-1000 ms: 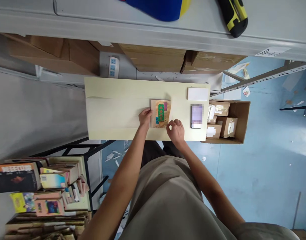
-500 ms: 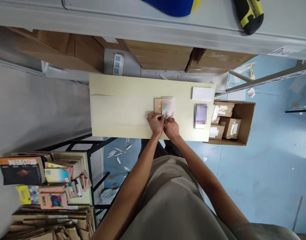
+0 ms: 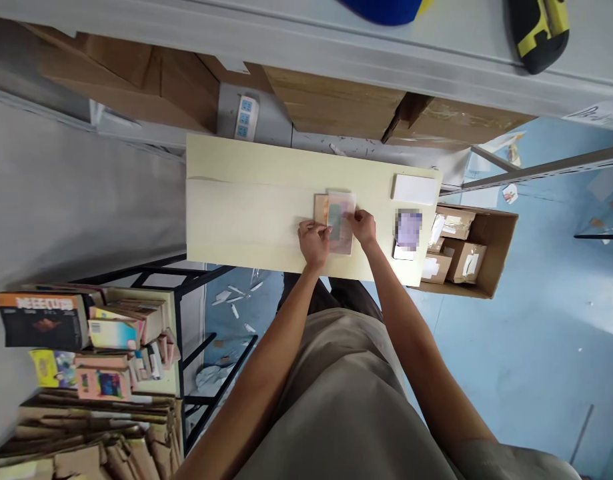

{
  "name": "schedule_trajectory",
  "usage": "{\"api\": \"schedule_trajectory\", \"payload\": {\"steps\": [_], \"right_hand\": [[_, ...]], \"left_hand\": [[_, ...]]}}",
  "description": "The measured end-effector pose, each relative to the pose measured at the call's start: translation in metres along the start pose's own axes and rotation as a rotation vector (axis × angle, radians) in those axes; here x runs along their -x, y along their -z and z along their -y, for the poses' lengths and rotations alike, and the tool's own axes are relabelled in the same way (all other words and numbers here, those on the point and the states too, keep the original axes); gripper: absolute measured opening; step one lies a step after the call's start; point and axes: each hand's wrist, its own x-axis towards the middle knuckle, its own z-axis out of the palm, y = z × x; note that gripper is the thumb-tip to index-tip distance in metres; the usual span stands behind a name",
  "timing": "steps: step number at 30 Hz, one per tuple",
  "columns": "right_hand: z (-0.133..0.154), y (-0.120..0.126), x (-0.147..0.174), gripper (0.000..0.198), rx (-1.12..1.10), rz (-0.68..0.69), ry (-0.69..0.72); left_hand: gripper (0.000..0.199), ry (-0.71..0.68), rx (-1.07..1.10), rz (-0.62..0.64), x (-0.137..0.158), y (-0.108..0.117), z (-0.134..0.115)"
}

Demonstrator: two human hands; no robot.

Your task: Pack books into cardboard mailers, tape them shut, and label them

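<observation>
Pale yellow desk [image 3: 246, 220], grey shelf [image 3: 286, 40] beyond, open carton [image 3: 501, 253] at its right end. I see the book [image 3: 321, 208] lying just right of mid-desk, translucent sheet [image 3: 341, 235] over most of it. Left hand [image 3: 315, 245] at the sheet's left edge, right hand [image 3: 364, 227] at its right; fingers bunched, can't tell if either grips.

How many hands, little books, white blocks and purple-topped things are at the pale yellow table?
Hands: 2, the left hand and right hand
Little book: 1
White block: 1
Purple-topped thing: 1
Total: 5
</observation>
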Motion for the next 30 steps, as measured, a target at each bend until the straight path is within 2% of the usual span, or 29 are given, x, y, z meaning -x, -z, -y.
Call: {"api": "schedule_trajectory", "payload": {"steps": [4,7,9,12,16,18,21,23,25,27,30], "right_hand": [[0.000,0.000,-0.001,0.029,-0.061,-0.025,-0.027],[0.000,0.000,0.001,0.028,-0.053,-0.059,-0.018],[0.002,-0.001,0.001,0.024,-0.033,-0.081,-0.005],[0.008,-0.003,0.000,0.019,0.023,-0.118,0.003],[0.014,0.001,0.006,0.022,0.154,-0.090,0.036],[0.017,0.008,0.014,0.030,0.243,-0.070,0.132],[0.023,0.023,0.024,0.045,0.394,-0.080,0.459],[0.030,0.032,0.024,0.058,0.508,0.022,0.717],[0.040,0.037,0.016,0.068,0.617,0.213,0.897],[0.052,0.040,0.000,0.067,0.688,0.361,0.977],[0.076,0.042,-0.027,0.048,0.702,0.456,1.005]], "left_hand": [[0.010,-0.007,-0.018,0.022,0.003,0.010,-0.006],[0.014,-0.098,-0.020,0.039,0.017,0.015,-0.016],[0.021,-0.169,-0.033,0.076,0.031,0.010,-0.022],[0.044,-0.225,-0.053,0.157,0.050,-0.007,-0.027],[0.047,-0.232,-0.043,0.205,0.055,-0.019,-0.021],[0.049,-0.228,-0.023,0.248,0.051,-0.016,-0.016],[0.055,-0.240,0.039,0.301,0.044,-0.002,-0.009],[0.056,-0.251,0.110,0.313,0.040,0.009,-0.005],[0.052,-0.241,0.198,0.302,0.039,0.019,-0.003],[0.044,-0.198,0.279,0.244,0.041,0.029,-0.002],[0.035,-0.051,0.407,0.112,0.052,0.042,-0.001]]}}
